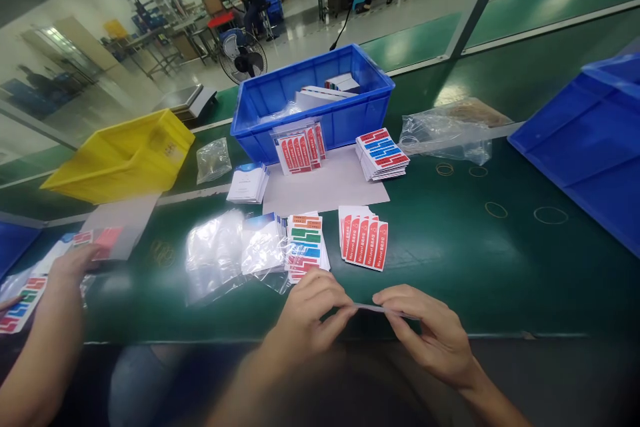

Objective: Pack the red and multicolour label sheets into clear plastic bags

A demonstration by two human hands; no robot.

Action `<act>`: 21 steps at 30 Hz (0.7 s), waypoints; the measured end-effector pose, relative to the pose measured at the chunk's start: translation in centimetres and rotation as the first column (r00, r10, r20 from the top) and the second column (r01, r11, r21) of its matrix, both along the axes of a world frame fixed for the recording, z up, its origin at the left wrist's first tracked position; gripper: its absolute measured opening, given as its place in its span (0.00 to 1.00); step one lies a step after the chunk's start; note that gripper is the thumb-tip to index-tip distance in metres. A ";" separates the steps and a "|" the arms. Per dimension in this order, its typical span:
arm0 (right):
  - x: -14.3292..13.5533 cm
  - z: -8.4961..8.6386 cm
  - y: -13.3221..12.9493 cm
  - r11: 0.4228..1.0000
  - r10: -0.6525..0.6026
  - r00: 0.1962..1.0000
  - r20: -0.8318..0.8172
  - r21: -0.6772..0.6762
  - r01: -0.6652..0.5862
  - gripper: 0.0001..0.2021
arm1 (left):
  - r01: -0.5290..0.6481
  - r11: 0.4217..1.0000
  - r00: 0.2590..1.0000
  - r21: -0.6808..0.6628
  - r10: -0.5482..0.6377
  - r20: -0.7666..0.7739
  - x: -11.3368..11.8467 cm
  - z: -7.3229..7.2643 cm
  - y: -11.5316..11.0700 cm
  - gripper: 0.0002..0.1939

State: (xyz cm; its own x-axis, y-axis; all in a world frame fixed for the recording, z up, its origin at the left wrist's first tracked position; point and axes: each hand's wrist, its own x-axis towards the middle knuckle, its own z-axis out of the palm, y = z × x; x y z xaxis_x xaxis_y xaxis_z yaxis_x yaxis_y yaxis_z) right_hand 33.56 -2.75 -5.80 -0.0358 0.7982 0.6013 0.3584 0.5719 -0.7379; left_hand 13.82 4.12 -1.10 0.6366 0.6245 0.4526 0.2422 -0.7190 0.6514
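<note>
My left hand (307, 317) and my right hand (433, 330) meet near the front edge of the green bench (450, 260). Together they pinch a thin flat packet (383, 309), seen edge-on, held level between the fingertips. Just beyond my left hand lies a stack of sticker sheets with green, blue and red bars (306, 247). To its right is a fan of red label strips (364, 237). Left of the stack lie clear plastic bags (225, 257).
A blue bin (310, 90) holding packets stands behind a grey sheet (325, 183) with more label stacks (383, 153). A yellow bin (125, 153) sits at left, another blue bin (590, 140) at right. Rubber bands (550, 215) lie scattered. A co-worker's hand (70, 267) handles sheets at far left.
</note>
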 end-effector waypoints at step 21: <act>-1.5 2.4 3.5 0.936 0.297 0.954 -0.040 -0.184 -0.299 0.13 | 0.063 0.995 0.995 -0.074 -0.068 -0.076 -0.6 1.4 0.5 0.08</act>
